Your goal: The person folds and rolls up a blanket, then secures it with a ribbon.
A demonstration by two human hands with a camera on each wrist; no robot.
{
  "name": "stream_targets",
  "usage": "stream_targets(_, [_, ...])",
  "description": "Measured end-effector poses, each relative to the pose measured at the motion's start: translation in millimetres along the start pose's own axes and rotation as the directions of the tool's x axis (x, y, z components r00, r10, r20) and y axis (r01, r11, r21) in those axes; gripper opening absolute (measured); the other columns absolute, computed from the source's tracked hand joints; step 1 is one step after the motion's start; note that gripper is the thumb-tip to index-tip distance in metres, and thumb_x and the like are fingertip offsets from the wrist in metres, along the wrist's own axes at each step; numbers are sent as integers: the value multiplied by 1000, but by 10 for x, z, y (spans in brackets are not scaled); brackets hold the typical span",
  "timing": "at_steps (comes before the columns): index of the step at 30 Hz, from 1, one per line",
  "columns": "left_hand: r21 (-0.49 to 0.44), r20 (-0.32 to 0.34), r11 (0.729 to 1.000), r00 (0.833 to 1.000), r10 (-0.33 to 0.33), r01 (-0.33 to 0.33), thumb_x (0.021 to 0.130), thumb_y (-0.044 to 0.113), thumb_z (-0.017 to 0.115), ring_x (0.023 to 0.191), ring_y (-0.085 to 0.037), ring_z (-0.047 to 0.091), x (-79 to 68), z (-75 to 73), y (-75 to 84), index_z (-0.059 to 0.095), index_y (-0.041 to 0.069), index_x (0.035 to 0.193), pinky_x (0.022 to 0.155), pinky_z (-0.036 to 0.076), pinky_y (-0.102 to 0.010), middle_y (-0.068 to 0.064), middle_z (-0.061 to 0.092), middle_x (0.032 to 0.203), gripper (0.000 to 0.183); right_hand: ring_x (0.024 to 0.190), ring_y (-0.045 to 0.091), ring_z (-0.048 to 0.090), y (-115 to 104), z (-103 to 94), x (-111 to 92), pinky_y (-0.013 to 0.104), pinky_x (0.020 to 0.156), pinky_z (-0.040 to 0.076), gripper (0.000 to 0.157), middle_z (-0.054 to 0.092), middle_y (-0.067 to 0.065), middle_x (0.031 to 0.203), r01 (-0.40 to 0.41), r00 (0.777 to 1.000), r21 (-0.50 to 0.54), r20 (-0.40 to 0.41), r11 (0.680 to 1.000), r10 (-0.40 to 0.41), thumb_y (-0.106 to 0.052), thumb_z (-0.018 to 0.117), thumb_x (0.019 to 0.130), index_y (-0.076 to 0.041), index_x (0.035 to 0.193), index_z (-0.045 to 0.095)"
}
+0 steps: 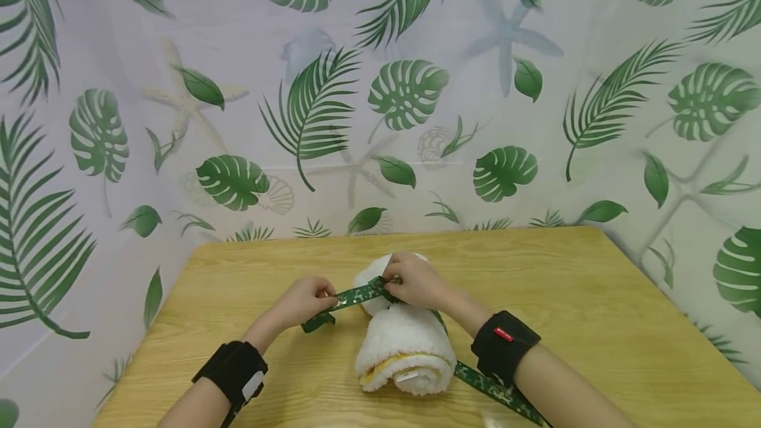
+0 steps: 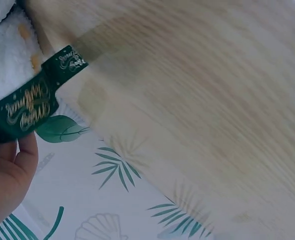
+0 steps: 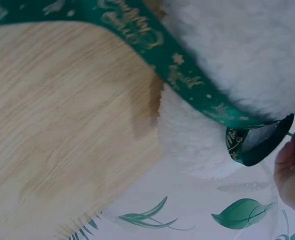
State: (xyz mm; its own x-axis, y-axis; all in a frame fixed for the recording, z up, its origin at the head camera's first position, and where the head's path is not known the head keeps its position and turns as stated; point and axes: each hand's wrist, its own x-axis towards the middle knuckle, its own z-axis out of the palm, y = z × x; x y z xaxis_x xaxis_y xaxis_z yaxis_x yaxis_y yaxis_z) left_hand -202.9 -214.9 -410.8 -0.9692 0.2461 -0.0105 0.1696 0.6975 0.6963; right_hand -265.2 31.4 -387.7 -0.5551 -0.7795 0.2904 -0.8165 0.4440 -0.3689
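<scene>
A rolled white fluffy towel (image 1: pixel 407 342) with a yellow-orange edge lies on the table, cinched round its middle by a green ribbon (image 1: pixel 357 296) with gold lettering. My left hand (image 1: pixel 303 302) pinches the ribbon left of the roll, and its short end hangs below the fingers. Over the top of the towel, my right hand (image 1: pixel 416 281) pinches the ribbon where it crosses and loops. In the right wrist view a small loop of ribbon (image 3: pixel 260 150) stands beside the fingertips. The ribbon's long tail (image 1: pixel 496 388) runs down the right side, under the right forearm.
The wooden table (image 1: pixel 535 283) reaches back to a leaf-printed cloth backdrop (image 1: pixel 452 170). Black bands (image 1: pixel 505 345) circle both wrists. A pale shiny patch (image 1: pixel 496 418) shows at the table's near edge, beside the ribbon tail.
</scene>
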Motion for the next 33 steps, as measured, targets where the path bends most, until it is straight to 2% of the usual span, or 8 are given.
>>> stream_targets(6, [89, 88, 996, 996, 11, -19, 85, 10, 65, 56, -11, 41, -211, -21, 88, 63, 7, 82, 52, 34, -26, 2, 50, 66, 6, 60, 11, 40, 92, -23, 46, 24, 56, 34, 10, 52, -3, 67, -203, 976, 178, 115, 963, 185, -5, 60, 86, -7, 76, 62])
stream_targets(10, [175, 179, 972, 976, 122, -154, 86, 11, 64, 55, -8, 40, -368, -46, 414, 62, 11, 82, 53, 33, -25, 5, 50, 66, 5, 56, 10, 32, 137, -79, 70, 25, 56, 28, 21, 38, -5, 61, -240, 962, 244, 186, 940, 198, -5, 58, 88, -10, 68, 51])
stream_targets(13, [164, 230, 943, 941, 249, -290, 88, 10, 63, 58, -3, 43, -451, -22, 763, 65, 10, 94, 56, 37, -22, 6, 57, 74, 7, 57, 11, 32, 181, -142, 94, 26, 58, 29, 20, 38, -4, 62, -229, 958, 281, 233, 932, 165, -6, 57, 88, -9, 69, 52])
stream_targets(18, [178, 251, 819, 830, 498, -545, 88, 8, 62, 65, 1, 50, -519, 259, 1239, 66, 7, 104, 62, 40, -12, 3, 64, 87, 17, 60, 11, 42, 255, -217, 145, 26, 59, 35, 12, 49, -3, 68, -258, 937, 298, 309, 919, 163, -7, 57, 89, -5, 78, 62])
stream_targets(24, [332, 173, 488, 560, 810, -807, 81, 3, 65, 65, -3, 50, -506, 793, 1511, 63, 8, 88, 63, 37, -9, 5, 54, 72, 9, 59, 12, 46, 253, -280, 185, 25, 59, 40, 9, 53, -1, 70, -306, 909, 313, 378, 899, 177, -8, 57, 88, -4, 84, 64])
stream_targets(27, [318, 184, 400, 469, 864, -860, 83, 7, 65, 64, -2, 45, -482, 971, 1583, 63, 10, 84, 63, 33, -8, 7, 48, 68, 3, 58, 11, 45, 236, -286, 210, 24, 59, 39, 9, 51, -3, 67, -308, 907, 320, 383, 896, 174, -6, 58, 88, -3, 85, 65])
stream_targets(31, [295, 264, 370, 448, 854, -881, 89, 22, 63, 66, 0, 45, -416, 1137, 1634, 65, 11, 87, 65, 33, -7, 7, 52, 72, 11, 56, 9, 43, 228, -286, 234, 23, 58, 38, 9, 49, -4, 63, -298, 910, 313, 377, 902, 169, -5, 58, 87, -2, 86, 66])
stream_targets(33, [322, 311, 370, 466, 828, -872, 89, 28, 62, 66, 1, 44, -365, 1218, 1637, 65, 13, 87, 63, 33, -8, 8, 52, 74, 16, 55, 9, 43, 221, -291, 240, 24, 58, 38, 9, 49, -4, 63, -299, 909, 313, 380, 902, 170, -5, 58, 87, -2, 85, 66])
